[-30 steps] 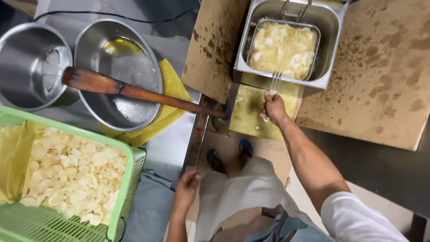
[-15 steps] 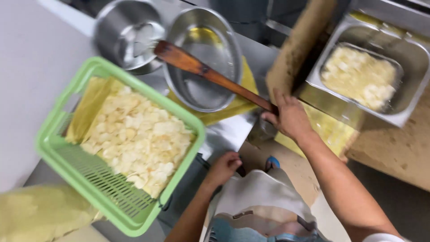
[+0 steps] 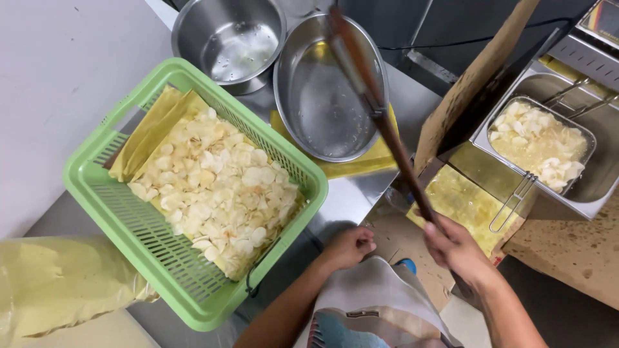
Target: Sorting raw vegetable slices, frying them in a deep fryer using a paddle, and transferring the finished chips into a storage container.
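Our right hand (image 3: 454,248) has lifted the long brown wooden paddle (image 3: 374,106) off the oval steel bowl (image 3: 322,103), fingers wrapped round its handle. Our left hand (image 3: 351,246) stays loosely curled, empty, beside the green plastic basket (image 3: 129,212) of pale chips (image 3: 219,187).

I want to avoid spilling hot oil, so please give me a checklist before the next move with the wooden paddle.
1. Right hand grips the paddle firmly: ok, fingers wrap the handle end.
2. Left hand free: ok, it holds nothing.
3. Paddle blade clear of the oval pan: cannot tell, blade is blurred above it.
4. Green basket has room for more chips: ok, about half its floor is bare.
5. Fry basket sits in the fryer: ok, chips are in the oil.
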